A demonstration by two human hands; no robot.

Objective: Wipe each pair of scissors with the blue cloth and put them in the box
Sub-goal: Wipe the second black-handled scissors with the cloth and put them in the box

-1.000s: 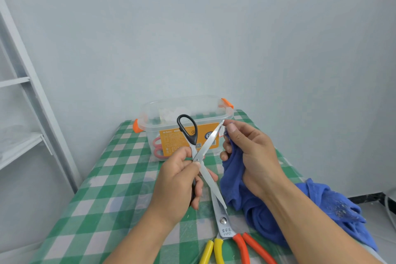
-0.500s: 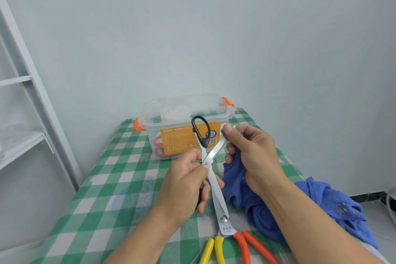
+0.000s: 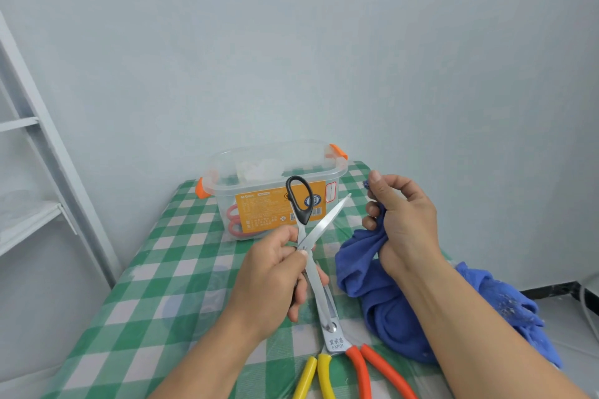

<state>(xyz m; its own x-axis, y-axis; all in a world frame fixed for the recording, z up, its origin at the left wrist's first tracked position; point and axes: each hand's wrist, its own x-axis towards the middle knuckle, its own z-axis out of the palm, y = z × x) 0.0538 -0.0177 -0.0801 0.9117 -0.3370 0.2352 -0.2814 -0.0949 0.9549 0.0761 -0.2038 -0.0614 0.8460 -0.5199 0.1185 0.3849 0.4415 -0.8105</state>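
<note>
My left hand (image 3: pixel 274 280) grips black-handled scissors (image 3: pixel 319 224) at their pivot, above the table. The blades are spread wide; one points up right, the other down. One black handle loop sticks up in front of the box. My right hand (image 3: pixel 400 220) holds a bunched part of the blue cloth (image 3: pixel 382 295), apart from the upper blade tip. The clear plastic box (image 3: pixel 275 172) with orange clips stands at the table's far end, with red-handled scissors (image 3: pixel 234 220) inside. Orange-handled shears (image 3: pixel 348 347) lie on the table near me.
Yellow handles (image 3: pixel 312 376) of another tool lie beside the orange ones at the front edge. The green-checked tablecloth (image 3: pixel 168 285) covers the table. A white shelf frame (image 3: pixel 39 152) stands to the left. The wall is close behind the box.
My right hand with the cloth has slid off the upper blade tip and moved right. The scissors have shifted slightly right in my left hand.
</note>
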